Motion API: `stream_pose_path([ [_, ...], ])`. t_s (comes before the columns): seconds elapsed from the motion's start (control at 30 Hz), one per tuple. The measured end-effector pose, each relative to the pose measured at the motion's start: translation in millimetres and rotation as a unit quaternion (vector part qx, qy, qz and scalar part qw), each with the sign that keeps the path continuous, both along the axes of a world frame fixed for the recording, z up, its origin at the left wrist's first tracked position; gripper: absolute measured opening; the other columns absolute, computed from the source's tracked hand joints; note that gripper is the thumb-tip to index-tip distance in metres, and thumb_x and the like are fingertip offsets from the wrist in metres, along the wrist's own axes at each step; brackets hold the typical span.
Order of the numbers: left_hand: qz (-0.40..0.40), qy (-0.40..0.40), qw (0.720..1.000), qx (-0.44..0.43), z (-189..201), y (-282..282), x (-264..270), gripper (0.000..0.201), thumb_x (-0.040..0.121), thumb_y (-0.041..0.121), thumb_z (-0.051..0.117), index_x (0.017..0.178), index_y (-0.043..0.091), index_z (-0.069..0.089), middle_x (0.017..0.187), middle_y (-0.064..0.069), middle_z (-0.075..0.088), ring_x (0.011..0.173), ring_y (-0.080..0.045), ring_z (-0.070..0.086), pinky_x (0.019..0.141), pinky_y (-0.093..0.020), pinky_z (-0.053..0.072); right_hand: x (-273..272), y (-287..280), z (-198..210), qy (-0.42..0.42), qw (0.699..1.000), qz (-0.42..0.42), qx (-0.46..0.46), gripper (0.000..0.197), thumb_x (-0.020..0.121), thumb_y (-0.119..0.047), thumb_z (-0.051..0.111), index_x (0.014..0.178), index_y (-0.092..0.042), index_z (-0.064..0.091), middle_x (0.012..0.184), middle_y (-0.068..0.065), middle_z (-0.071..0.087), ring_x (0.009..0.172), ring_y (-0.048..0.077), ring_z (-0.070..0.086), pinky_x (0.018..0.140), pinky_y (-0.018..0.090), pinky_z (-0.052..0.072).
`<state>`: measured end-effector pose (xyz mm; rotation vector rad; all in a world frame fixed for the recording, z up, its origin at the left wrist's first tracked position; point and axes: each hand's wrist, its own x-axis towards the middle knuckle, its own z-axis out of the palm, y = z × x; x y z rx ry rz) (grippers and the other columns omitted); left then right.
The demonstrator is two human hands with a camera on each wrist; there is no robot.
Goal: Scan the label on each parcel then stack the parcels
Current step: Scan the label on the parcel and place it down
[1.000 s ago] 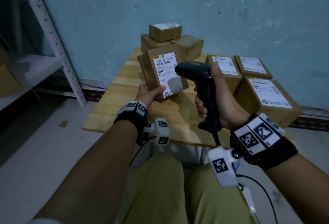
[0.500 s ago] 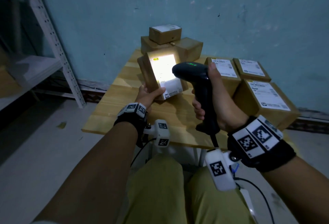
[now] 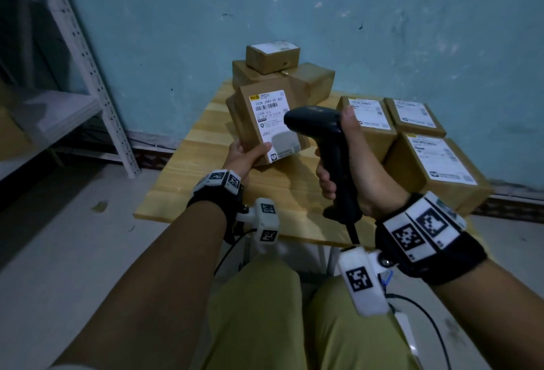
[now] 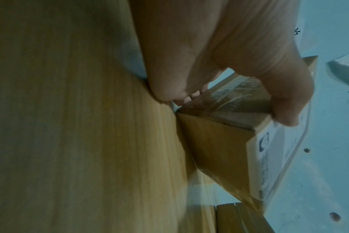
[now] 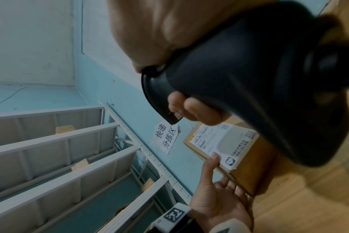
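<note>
My left hand [image 3: 245, 154] grips the lower left corner of a brown parcel [image 3: 250, 131], tilted up over the wooden table [image 3: 188, 172] with its white label [image 3: 272, 118] facing me; the thumb lies on the label's edge [image 4: 285, 116]. My right hand [image 3: 350, 169] holds a black barcode scanner [image 3: 321, 131] by its handle, its head pointing at the label from the right; no light shows on the label. In the right wrist view the scanner [image 5: 259, 88] fills the upper right and the parcel [image 5: 229, 151] sits beyond it.
A stack of brown parcels [image 3: 282, 75] stands at the table's back, a small one [image 3: 272, 54] on top. Three labelled parcels [image 3: 368, 122] [image 3: 415, 116] [image 3: 438, 166] lie at the right. A white metal shelf rack [image 3: 88, 75] stands at left against the blue wall.
The scanner's bright light that lit the label half a second ago has gone out. Both hands, the parcel and the scanner stay in almost the same place.
</note>
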<state>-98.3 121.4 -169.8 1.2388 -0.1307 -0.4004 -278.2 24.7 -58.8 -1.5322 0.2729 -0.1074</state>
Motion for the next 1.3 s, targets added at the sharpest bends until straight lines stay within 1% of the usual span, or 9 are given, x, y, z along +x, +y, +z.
stream_pose_path([
  [0.1,0.021,0.027,0.999,-0.016,8.0,-2.1,-2.8,0.053,0.088,0.009,0.059,0.137,0.005,0.039,0.127,-0.009,0.056,0.114,-0.025,0.056,0.096,-0.038,0.047,1.0,-5.8,-0.3,0.004,1.000,-0.006,0.004,0.056,0.068,-0.069,0.043,0.080,-0.016,0.052,0.052,0.004,0.045,0.042,0.016,0.040,0.044,0.023,0.034],
  [0.2,-0.009,0.044,0.999,0.001,18.2,-4.5,-3.2,0.047,0.092,0.021,0.053,0.136,0.007,0.043,0.129,-0.008,0.058,0.103,-0.023,0.060,0.078,-0.030,0.052,3.0,-17.3,1.0,-0.004,0.999,-0.043,-0.020,0.020,0.083,-0.028,0.065,0.089,-0.016,0.050,0.052,-0.001,0.048,0.041,0.013,0.043,0.041,0.024,0.038],
  [0.33,-0.085,0.098,0.991,-0.032,40.1,-11.1,-9.9,0.041,0.095,0.034,0.042,0.128,0.014,0.054,0.085,0.001,0.075,0.076,-0.015,0.068,0.070,-0.030,0.054,7.2,-41.7,7.9,0.005,0.993,-0.112,-0.044,0.013,0.086,0.002,0.055,0.083,-0.010,0.053,0.063,0.006,0.048,0.040,0.010,0.048,0.042,0.020,0.041],
  [0.47,-0.122,0.070,0.987,-0.078,76.5,-43.5,-22.6,0.028,0.096,0.034,0.038,0.108,0.021,0.060,0.085,0.005,0.075,0.069,-0.011,0.071,0.066,-0.028,0.057,11.0,-66.4,28.6,-0.035,0.982,-0.171,-0.077,0.017,0.085,0.003,0.055,0.084,-0.014,0.056,0.071,0.002,0.051,0.059,0.012,0.051,0.050,0.016,0.045],
  [0.7,-0.174,0.006,0.984,-0.025,147.1,-137.1,-33.7,0.045,0.095,0.045,0.038,0.127,0.017,0.054,0.119,-0.007,0.064,0.082,-0.014,0.064,0.071,-0.030,0.054,12.1,-135.0,77.0,-0.093,0.968,-0.232,-0.033,0.014,0.088,-0.001,0.053,0.080,-0.012,0.053,0.060,0.001,0.054,0.042,0.006,0.054,0.049,0.022,0.048],
  [0.87,-0.224,-0.001,0.973,0.049,142.6,-207.0,-40.1,0.053,0.093,0.053,0.040,0.127,0.016,0.054,0.114,-0.005,0.064,0.083,-0.014,0.061,0.074,-0.027,0.051,5.0,-194.2,74.0,-0.076,0.959,-0.272,-0.006,0.010,0.089,-0.001,0.052,0.086,-0.009,0.057,0.056,-0.001,0.063,0.048,0.010,0.061,0.044,0.020,0.050],
  [1.0,-0.256,0.026,0.962,0.090,127.8,-242.7,-39.4,0.041,0.092,0.055,0.041,0.105,0.019,0.057,0.095,-0.005,0.065,0.077,-0.014,0.061,0.075,-0.028,0.050,9.6,-234.4,55.5,-0.033,0.954,-0.297,0.011,0.006,0.087,-0.002,0.055,0.087,-0.007,0.059,0.058,0.001,0.067,0.055,0.014,0.064,0.056,0.025,0.056],
  [1.13,-0.254,0.029,0.961,0.104,121.6,-262.0,-36.5,0.042,0.091,0.056,0.041,0.104,0.020,0.060,0.085,-0.002,0.068,0.072,-0.012,0.064,0.065,-0.023,0.053,14.2,-249.8,47.2,-0.005,0.952,-0.306,0.005,0.008,0.088,-0.004,0.056,0.080,-0.007,0.057,0.047,0.000,0.063,0.039,0.009,0.059,0.041,0.019,0.049],
  [1.3,-0.215,0.055,0.959,0.174,55.7,-306.6,17.6,0.126,0.021,0.091,0.064,0.133,0.034,0.048,0.135,-0.002,0.055,0.112,-0.027,0.059,0.095,-0.049,0.047,20.9,-255.0,46.6,0.034,0.948,-0.314,-0.042,0.005,0.085,-0.008,0.059,0.080,-0.007,0.057,0.075,0.010,0.058,0.062,0.020,0.059,0.065,0.034,0.053],
])
